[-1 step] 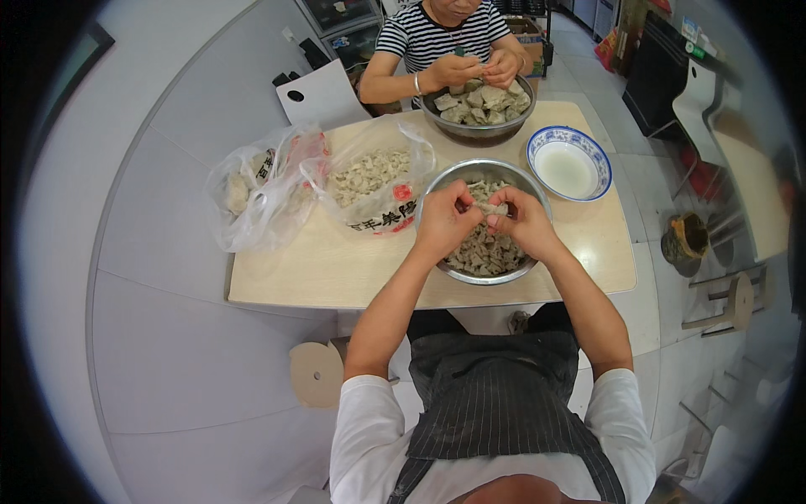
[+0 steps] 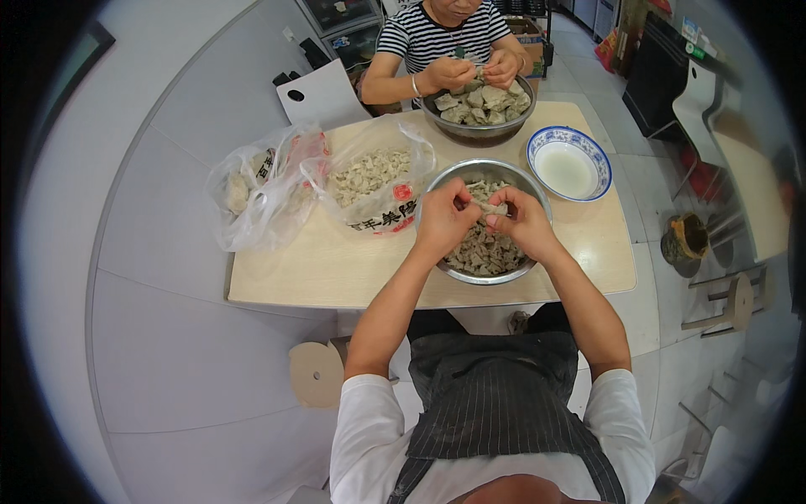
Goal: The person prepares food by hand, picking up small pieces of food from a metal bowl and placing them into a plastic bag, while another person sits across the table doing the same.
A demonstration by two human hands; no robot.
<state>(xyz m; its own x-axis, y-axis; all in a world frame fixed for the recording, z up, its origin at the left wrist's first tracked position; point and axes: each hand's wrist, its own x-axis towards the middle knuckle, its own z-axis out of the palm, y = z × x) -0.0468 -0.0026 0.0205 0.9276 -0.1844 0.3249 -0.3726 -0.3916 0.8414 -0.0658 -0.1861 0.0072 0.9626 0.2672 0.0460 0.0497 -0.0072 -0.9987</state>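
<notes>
Over a metal bowl point(image 2: 483, 279) on the table, both my hands meet with fingertips pinched. My left hand point(image 2: 447, 217) and my right hand point(image 2: 527, 223) hold a small grey-beige, bread-like piece point(image 2: 487, 207) between them. Fingers partly cover it, so its full shape is hidden. Beneath it, the bowl is filled with many small torn bits point(image 2: 483, 254) of the same colour. To the left, an open clear plastic bag point(image 2: 400, 207) contains similar, paler bits point(image 2: 367, 175).
Across the table point(image 2: 311, 281), a person in a striped shirt point(image 2: 403, 42) works over a second metal bowl point(image 2: 478, 134) of larger chunks point(image 2: 495, 102). A blue-and-white bowl point(image 2: 605, 172) with whitish contents stands at right. Another plastic bag point(image 2: 243, 227) sits far left, a stool point(image 2: 315, 375) below.
The other person's hands have shifted slightly over the far bowl. My own hands look almost unmoved, still pinching the piece.
</notes>
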